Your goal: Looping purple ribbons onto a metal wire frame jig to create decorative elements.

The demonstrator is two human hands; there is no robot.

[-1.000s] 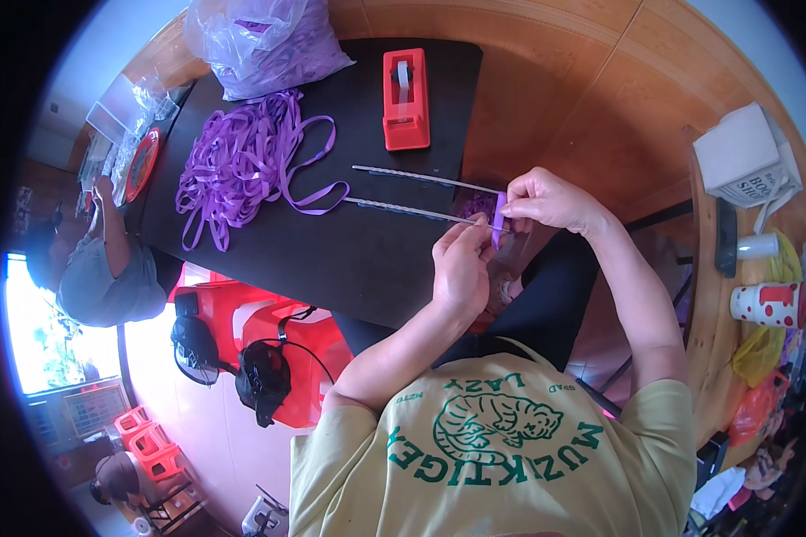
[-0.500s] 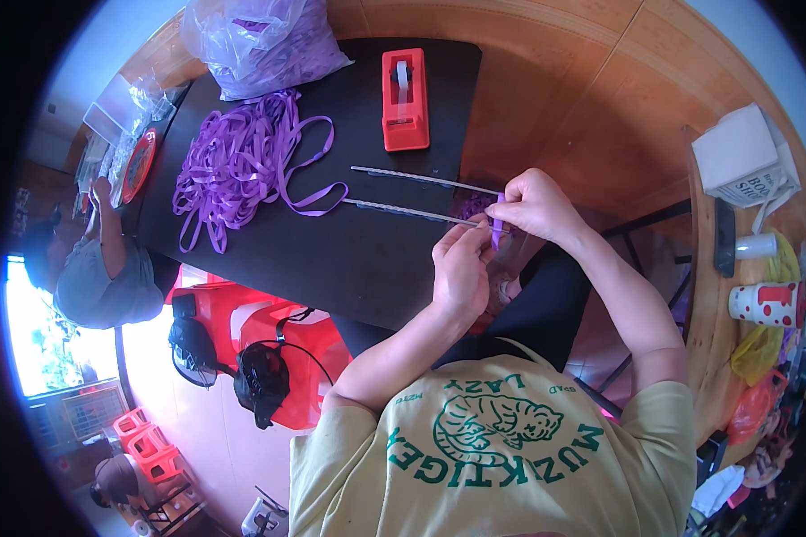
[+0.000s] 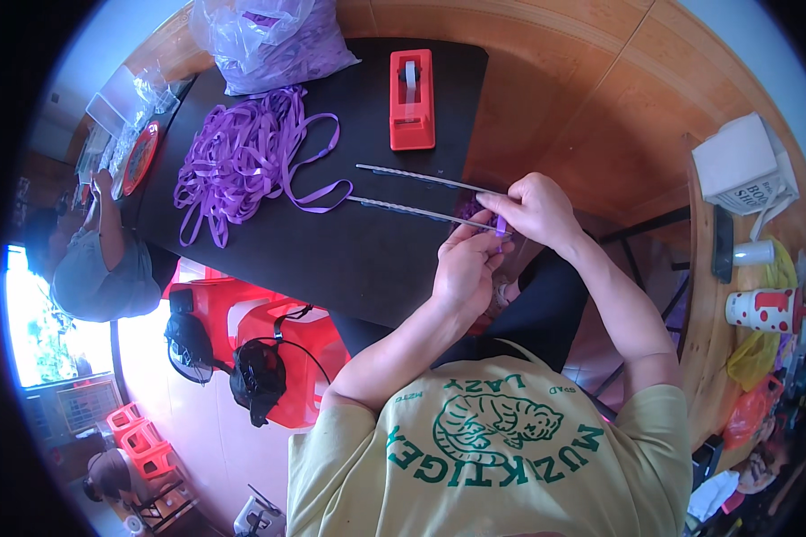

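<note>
Two thin twisted metal rods, the far rod (image 3: 412, 174) and the near rod (image 3: 403, 209), lie side by side and reach past the right edge of the dark table (image 3: 313, 255). At their right ends, my left hand (image 3: 466, 267) is closed in a pinch on a purple ribbon (image 3: 501, 227), just below the near rod. My right hand (image 3: 539, 213) is closed around the end of the far rod, its thumb laid along it and its fingertips by the ribbon. Its curled fingers are partly hidden.
A heap of purple ribbon (image 3: 228, 166) lies on the table's left, with one loop reaching the near rod. Behind stand a plastic bag of purple ribbon (image 3: 282, 54) and a red tape dispenser (image 3: 412, 107). Red stools (image 3: 282, 385) hold black bags. Another person (image 3: 107, 268) sits at far left.
My right thumb has moved left onto the far rod. The ribbon strip that stretched between the rods now shows only as a short piece by the near rod. The view has shifted slightly.
</note>
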